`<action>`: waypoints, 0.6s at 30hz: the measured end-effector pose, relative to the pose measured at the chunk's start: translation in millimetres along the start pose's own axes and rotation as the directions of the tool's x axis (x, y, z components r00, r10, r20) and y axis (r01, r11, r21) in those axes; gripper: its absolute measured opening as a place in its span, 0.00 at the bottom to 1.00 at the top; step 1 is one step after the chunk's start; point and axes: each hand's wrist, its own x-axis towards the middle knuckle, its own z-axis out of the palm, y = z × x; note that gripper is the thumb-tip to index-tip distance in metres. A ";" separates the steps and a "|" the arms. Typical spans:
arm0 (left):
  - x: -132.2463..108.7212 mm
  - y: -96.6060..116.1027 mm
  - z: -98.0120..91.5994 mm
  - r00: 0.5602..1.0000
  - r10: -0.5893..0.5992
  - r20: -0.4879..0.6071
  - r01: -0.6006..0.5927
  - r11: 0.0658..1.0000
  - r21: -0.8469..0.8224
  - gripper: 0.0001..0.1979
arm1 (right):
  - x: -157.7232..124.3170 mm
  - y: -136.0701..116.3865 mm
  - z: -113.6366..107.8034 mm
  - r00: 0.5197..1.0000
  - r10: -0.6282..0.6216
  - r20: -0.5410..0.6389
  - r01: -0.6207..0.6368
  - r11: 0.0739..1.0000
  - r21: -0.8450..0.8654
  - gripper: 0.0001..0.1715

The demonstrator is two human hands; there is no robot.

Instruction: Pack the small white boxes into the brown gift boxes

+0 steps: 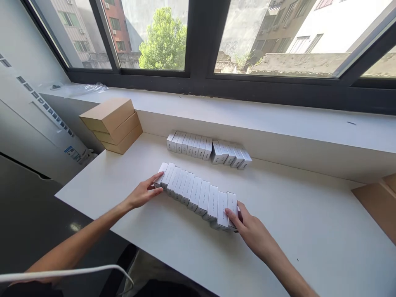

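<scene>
A slanting row of several small white boxes (194,193) lies between my two hands over the white table. My left hand (144,192) grips the far-left end box of the row, thumb and fingers around it. At the right end, my right hand (247,225) holds the last box, its thumb on the top face and the fingers on the far side. The boxes press side by side, stepped unevenly. Small print runs along their upper faces. Whether the row touches the table or is slightly raised I cannot tell.
Behind stands a second row of white boxes (189,145), with a leaning group (231,154) at its right. Stacked brown cartons (116,126) stand at the table's (309,222) back left. An open cardboard box (379,210) is at the right edge. A white cable (77,271) crosses the lower left.
</scene>
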 end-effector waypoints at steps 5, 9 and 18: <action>3.1 4.3 14.7 0.988 0.057 -0.144 -0.041 0.993 0.110 0.34 | 6.6 -14.9 13.4 0.993 -0.076 -0.086 0.068 0.993 -0.094 0.25; 12.9 19.4 6.0 0.981 0.082 -0.173 -0.061 0.990 0.125 0.36 | 7.1 -27.5 -1.2 0.992 -0.076 -0.104 0.065 0.993 -0.099 0.24; 158.5 89.7 -61.7 0.953 0.200 -0.227 -0.166 0.973 0.161 0.44 | 142.8 -100.9 -120.4 0.957 -0.132 -0.259 0.073 0.971 -0.226 0.31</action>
